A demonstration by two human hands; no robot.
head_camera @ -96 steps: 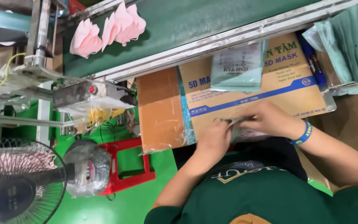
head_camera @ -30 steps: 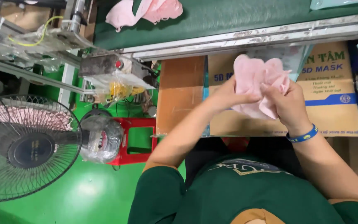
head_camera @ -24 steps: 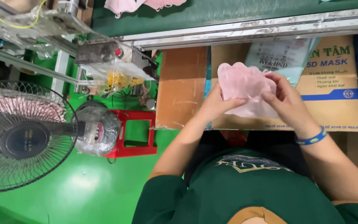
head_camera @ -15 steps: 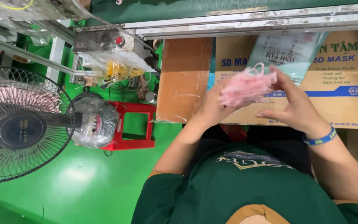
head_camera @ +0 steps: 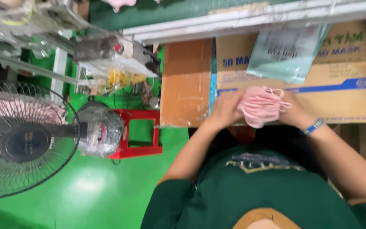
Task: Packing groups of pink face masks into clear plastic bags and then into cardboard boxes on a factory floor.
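Green painted floor (head_camera: 81, 191), the largest surface, lying left of and below the cardboard carton. Cardboard carton (head_camera: 339, 80), flattened, brown with blue printing and a blue band, serving as work surface and as landmark for all entries. Conveyor belt (head_camera: 157, 10), dark green with a pale metal edge rail, running just above the carton. Electric fan (head_camera: 24, 142), black wire guard, well left of the carton. Sealing machine (head_camera: 106, 53), grey metal with a red knob and clear plastic draped under it, left of the carton and above the stool. Red plastic stool (head_camera: 138, 135), just left of the carton's lower corner, with a clear plastic-wrapped bundle (head_camera: 100, 129) touching its left side. Pale green plastic pouch (head_camera: 286, 53), lying on the carton's upper middle. Stack of pink face masks (head_camera: 259, 106), ear loops showing, over the carton's lower edge, between both hands. Left hand (head_camera: 225, 108), fingers curled around the stack's left side. Right hand (head_camera: 293, 112), blue wristband (head_camera: 313, 126) at the wrist, apparently gripping the stack's right side, though blur hides the fingertips.
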